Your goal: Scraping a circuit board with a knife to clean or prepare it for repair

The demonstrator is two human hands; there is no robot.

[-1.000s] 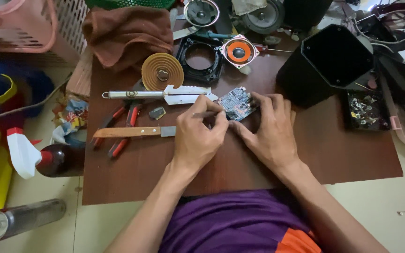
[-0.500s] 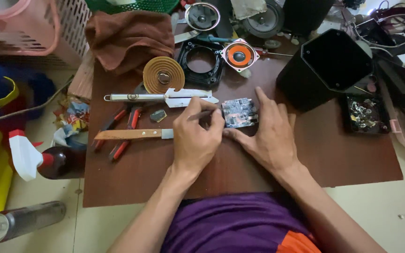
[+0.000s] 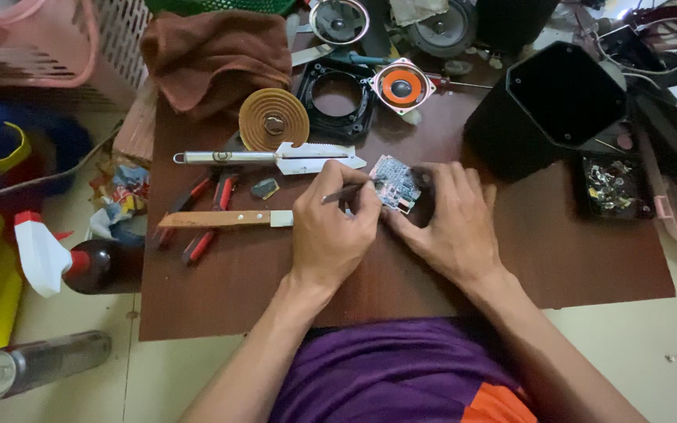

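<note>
My left hand [image 3: 334, 227] grips a thin dark tool [image 3: 344, 192], its tip resting against a small circuit board [image 3: 396, 183]. My right hand [image 3: 452, 223] steadies that board from the right and below, fingers wrapped around a dark part under it. Both hands rest on a low brown table [image 3: 573, 258]. Just left of my left hand lies a wooden-handled blade [image 3: 225, 219].
A metal scraper [image 3: 276, 157], a coil disc [image 3: 273, 120], red pliers [image 3: 209, 207], a brown cloth [image 3: 213, 55], an orange speaker driver [image 3: 401, 86] and a black frame [image 3: 338, 98] lie behind. A black speaker box [image 3: 550, 106] and a parts tray [image 3: 611, 184] stand right. A spray bottle [image 3: 80, 262] and can [image 3: 37, 364] lie on the floor.
The view has drifted slightly. My hands stay on the circuit board, which has turned a little between my fingers, and the tool tip stays at its left edge.
</note>
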